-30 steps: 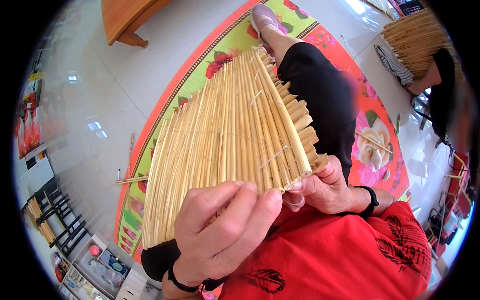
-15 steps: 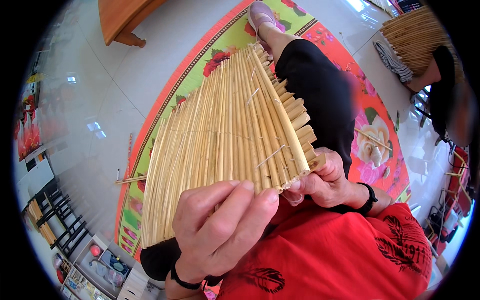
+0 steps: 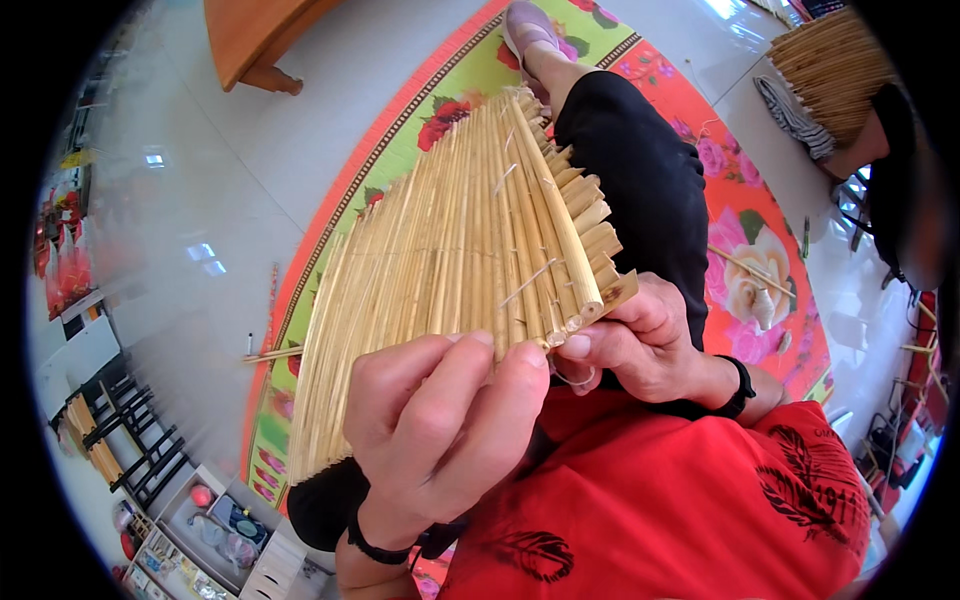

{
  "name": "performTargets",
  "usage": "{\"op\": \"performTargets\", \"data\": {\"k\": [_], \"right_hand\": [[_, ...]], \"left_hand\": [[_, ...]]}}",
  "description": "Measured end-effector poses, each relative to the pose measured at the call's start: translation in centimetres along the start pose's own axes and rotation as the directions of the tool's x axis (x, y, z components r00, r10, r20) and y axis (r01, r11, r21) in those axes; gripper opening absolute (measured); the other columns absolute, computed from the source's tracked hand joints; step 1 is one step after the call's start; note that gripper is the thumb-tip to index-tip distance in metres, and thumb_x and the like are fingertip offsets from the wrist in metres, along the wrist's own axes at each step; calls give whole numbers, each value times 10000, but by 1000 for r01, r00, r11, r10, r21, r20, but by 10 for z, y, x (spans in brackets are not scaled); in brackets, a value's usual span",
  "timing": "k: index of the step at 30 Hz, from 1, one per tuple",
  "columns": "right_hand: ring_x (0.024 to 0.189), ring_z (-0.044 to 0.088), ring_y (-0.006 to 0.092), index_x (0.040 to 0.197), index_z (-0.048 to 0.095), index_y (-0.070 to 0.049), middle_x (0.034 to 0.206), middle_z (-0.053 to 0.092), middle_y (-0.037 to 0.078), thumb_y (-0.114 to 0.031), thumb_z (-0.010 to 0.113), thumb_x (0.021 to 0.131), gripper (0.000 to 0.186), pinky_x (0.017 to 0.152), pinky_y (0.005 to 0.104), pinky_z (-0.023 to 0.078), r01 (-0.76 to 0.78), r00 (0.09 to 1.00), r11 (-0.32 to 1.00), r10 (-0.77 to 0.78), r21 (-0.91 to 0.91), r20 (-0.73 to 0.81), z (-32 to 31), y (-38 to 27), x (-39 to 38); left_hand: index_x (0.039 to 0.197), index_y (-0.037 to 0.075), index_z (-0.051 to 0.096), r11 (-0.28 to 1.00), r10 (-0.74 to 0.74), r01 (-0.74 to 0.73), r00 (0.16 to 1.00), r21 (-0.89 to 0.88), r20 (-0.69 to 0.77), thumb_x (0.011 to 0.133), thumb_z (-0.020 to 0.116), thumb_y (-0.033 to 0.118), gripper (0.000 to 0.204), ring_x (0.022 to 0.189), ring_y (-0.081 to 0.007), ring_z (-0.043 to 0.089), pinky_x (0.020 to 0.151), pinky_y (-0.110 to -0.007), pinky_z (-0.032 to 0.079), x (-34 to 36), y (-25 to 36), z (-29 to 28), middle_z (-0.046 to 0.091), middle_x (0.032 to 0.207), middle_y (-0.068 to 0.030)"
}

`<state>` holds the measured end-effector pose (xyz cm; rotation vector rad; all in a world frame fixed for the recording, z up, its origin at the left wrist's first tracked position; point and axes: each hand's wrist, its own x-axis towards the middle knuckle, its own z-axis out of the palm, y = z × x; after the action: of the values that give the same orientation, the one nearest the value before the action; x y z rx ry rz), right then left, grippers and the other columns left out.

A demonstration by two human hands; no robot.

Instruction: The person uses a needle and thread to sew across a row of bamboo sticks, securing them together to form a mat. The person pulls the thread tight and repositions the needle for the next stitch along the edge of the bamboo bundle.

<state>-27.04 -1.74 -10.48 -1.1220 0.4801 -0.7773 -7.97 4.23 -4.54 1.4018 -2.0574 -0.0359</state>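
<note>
A mat of pale reed stalks (image 3: 410, 265), laid side by side and stitched with light thread, rests across my lap. Its right edge has a row of short stalk ends (image 3: 592, 215) lying beneath the long ones. My left hand (image 3: 440, 420) presses its curled fingers over the near edge of the mat. My right hand (image 3: 645, 345) grips the near right corner, thumb and fingers pinched at the stalk ends. A thin loop of cord (image 3: 575, 378) hangs by my right fingertips. The undersides of the fingers are hidden.
A floral floor mat (image 3: 690, 130) lies under my leg, with loose reed pieces (image 3: 750, 270) on it. A wooden furniture leg (image 3: 270, 75) stands at the far left. At the upper right another person's leg (image 3: 855, 155) is near a second reed mat (image 3: 830, 70). Grey bins (image 3: 190, 510) sit lower left.
My left hand has moved up slightly, its fingers now more bent and closer to my right thumb. The cord loop shows more clearly. The view has shifted a little.
</note>
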Motion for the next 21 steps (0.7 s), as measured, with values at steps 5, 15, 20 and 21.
{"op": "performTargets", "data": {"k": [5, 15, 20, 21], "right_hand": [[530, 600, 96, 923, 609, 9, 617, 618, 35, -30, 548, 956, 80, 499, 223, 459, 18, 996, 952, 8, -305, 84, -3, 4, -15], [539, 576, 52, 946, 625, 19, 733, 639, 28, -61, 566, 972, 103, 506, 192, 460, 109, 991, 992, -103, -69, 83, 27, -45, 42], [563, 534, 96, 937, 589, -22, 662, 581, 27, -96, 564, 953, 79, 514, 259, 436, -50, 980, 999, 51, -7, 193, 57, -66, 86], [565, 528, 99, 933, 583, -20, 657, 576, 26, -94, 563, 949, 78, 517, 265, 436, -19, 978, 1000, 24, -22, 207, 62, -66, 94]], "left_hand": [[1057, 41, 661, 982, -180, 184, 981, 40, -73, 700, 754, -72, 386, 831, -236, 604, 669, -309, 503, 12, -13, -19, 626, 999, -93], [1078, 9, 624, 956, -287, 275, 949, -101, -133, 740, 763, -43, 368, 818, -174, 604, 718, -281, 502, 35, -44, -51, 632, 976, -103], [1109, 9, 607, 895, -419, 362, 882, -260, -213, 773, 752, -27, 368, 824, -131, 576, 742, -266, 490, 28, -70, -84, 587, 965, -54], [1114, 9, 605, 867, -457, 376, 862, -326, -219, 779, 749, -25, 367, 827, -127, 575, 749, -267, 490, 25, -74, -85, 585, 971, -49]]}}
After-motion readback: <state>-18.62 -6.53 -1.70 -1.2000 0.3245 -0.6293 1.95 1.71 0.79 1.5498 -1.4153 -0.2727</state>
